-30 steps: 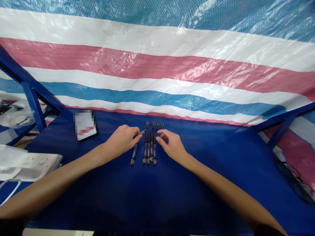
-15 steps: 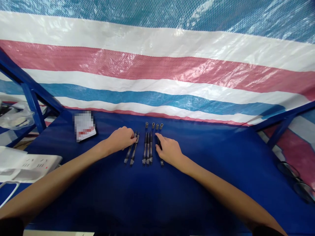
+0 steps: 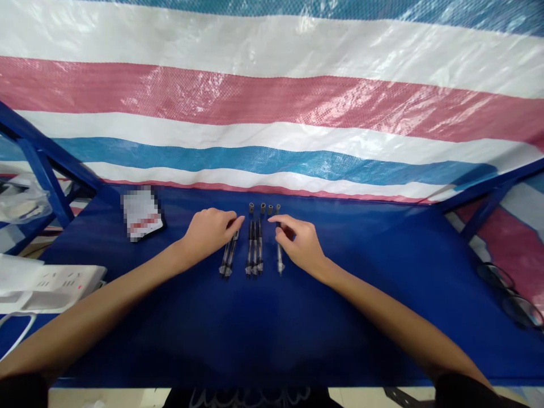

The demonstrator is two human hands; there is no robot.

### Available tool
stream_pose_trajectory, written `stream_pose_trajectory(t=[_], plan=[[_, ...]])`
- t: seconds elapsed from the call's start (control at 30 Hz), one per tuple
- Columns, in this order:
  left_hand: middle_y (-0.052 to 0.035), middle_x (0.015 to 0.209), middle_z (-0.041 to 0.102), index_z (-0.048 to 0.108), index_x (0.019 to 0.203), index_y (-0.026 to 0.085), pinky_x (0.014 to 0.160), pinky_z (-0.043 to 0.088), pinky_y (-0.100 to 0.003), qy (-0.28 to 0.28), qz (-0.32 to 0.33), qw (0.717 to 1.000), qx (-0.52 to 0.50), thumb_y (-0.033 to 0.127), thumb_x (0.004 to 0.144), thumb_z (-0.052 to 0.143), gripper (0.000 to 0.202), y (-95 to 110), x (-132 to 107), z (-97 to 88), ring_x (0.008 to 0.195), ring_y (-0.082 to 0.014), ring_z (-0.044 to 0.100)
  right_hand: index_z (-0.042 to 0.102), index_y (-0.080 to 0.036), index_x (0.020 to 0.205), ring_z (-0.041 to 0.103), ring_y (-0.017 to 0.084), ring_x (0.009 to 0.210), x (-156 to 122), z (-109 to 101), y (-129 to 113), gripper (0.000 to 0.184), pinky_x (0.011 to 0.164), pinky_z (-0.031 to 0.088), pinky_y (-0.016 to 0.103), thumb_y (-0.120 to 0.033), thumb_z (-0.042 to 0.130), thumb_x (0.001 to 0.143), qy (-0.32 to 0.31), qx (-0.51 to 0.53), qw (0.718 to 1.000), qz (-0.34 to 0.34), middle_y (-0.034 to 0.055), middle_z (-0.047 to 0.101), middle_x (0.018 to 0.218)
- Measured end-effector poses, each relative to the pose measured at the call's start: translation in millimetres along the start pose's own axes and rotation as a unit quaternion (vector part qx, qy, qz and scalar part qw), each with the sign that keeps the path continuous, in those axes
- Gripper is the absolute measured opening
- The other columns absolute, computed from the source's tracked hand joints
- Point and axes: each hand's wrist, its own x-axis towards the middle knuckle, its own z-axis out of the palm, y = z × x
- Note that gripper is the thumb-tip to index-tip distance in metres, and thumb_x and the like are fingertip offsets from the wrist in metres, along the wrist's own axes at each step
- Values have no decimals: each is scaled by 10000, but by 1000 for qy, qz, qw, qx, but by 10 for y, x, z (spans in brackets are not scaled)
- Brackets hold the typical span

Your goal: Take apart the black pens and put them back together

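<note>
My left hand (image 3: 210, 235) hovers over the upper ends of two slim pens (image 3: 229, 259) in clear wrapping, its thumb stretched out to the right and its fingers partly hidden. It appears to hold nothing. Three more pens (image 3: 255, 252) lie side by side in the middle, between my hands. My right hand (image 3: 300, 242) is open, index finger and thumb apart, beside a single pen (image 3: 280, 258) whose upper part it partly covers. Above the pens stands a row of several small grey hollow cylinders (image 3: 263, 208).
A dark-edged flat item with a blurred white face (image 3: 143, 214) lies at the left on the blue table (image 3: 255, 328). A white power strip (image 3: 63, 286) is at the left edge. Glasses (image 3: 510, 294) lie at the far right. A striped sheet (image 3: 272, 102) hangs behind.
The left pair of pens now lies closer together, and my left thumb has stretched out. My right thumb and index finger have lifted, exposing more of the single pen. The view has tilted down.
</note>
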Motion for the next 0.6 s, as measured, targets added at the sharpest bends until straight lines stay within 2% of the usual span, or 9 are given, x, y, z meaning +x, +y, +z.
stream_pose_trajectory(t=[0.07, 0.13, 0.23, 0.37, 0.47, 0.53, 0.6], plan=[[-18, 597, 607, 625, 679, 162, 552, 343, -225, 24, 78, 993, -89, 457, 948, 349, 486, 99, -64, -29, 558, -122, 540, 632, -195, 975, 569, 113, 544, -16, -31, -74, 166, 582, 479, 250, -248, 520, 865, 28, 90, 996, -2, -25, 596, 627], [11, 670, 641, 653, 840, 182, 569, 362, -203, 9, 132, 976, -174, 486, 938, 398, 409, 184, -133, -32, 577, -99, 551, 605, -205, 948, 620, 124, 588, -50, -29, -133, 126, 615, 514, 257, -294, 552, 876, 27, 144, 989, -3, -18, 632, 663], [20, 720, 659, 626, 956, 200, 569, 370, -204, -2, 162, 971, -177, 458, 946, 408, 338, 230, -191, -2, 604, -106, 583, 579, -208, 936, 651, 128, 617, -82, -7, -154, 113, 647, 531, 261, -305, 570, 879, 34, 148, 988, -24, -12, 667, 696], [-22, 766, 665, 584, 987, 173, 580, 380, -242, -51, 132, 985, -96, 324, 974, 326, 298, 153, -153, -1, 648, -153, 605, 555, -206, 1024, 664, 139, 698, 15, -56, 12, 156, 688, 532, 279, -301, 517, 906, 105, 117, 988, -2, 6, 678, 769], [-31, 780, 649, 550, 1057, 165, 596, 387, -263, -69, 104, 987, -106, 259, 957, 305, 280, 104, -106, -53, 664, -169, 592, 571, -198, 1042, 638, 164, 791, 168, -122, 235, 188, 678, 523, 291, -292, 517, 888, 148, 59, 987, 7, 38, 655, 870], [-20, 787, 635, 538, 1068, 176, 620, 394, -263, -52, 90, 984, -146, 253, 955, 287, 286, 108, -95, -96, 680, -162, 582, 591, -187, 1060, 615, 178, 841, 259, -128, 372, 229, 691, 519, 306, -263, 542, 850, 103, 7, 995, 4, 72, 632, 983], [2, 749, 610, 538, 1012, 189, 615, 384, -252, -39, 69, 980, -182, 289, 965, 269, 290, 134, -96, -127, 667, -149, 569, 564, -175, 1171, 589, 197, 938, 322, -92, 475, 352, 754, 513, 331, -239, 560, 825, 46, -32, 998, 14, 109, 590, 1114]])
